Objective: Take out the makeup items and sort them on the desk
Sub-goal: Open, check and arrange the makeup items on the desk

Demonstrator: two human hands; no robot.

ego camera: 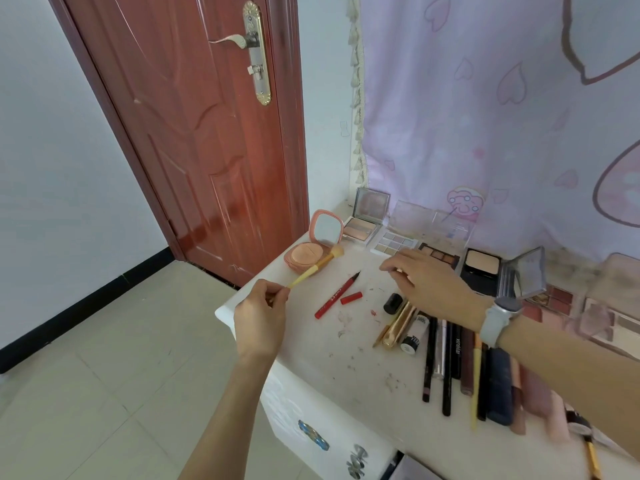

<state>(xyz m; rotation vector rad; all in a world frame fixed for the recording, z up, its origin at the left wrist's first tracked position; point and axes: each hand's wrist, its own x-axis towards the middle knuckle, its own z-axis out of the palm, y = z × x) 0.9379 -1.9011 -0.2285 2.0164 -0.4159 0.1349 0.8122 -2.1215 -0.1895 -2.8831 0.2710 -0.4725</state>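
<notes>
My left hand [260, 318] pinches the end of a yellow-handled makeup brush [317, 267], its bristles over the open pink powder compact [311, 252]. My right hand [429, 284], a watch on its wrist, hovers palm down over the white desk [363, 358] near the eyeshadow palettes [394, 244]; its fingers are loosely curled and something thin may lie under them. A red eyeliner pen [337, 294] and its cap [351, 297] lie uncapped between my hands. A row of pencils, tubes and lipsticks [460, 365] lies at the right.
Open compacts and palettes line the desk's back edge under a pink curtain [485, 116]. A black powder case with mirror [502, 271] stands at the right. The red door [194, 133] and tiled floor [104, 375] are to the left. Drawer knobs [313, 436] show below the desk's front.
</notes>
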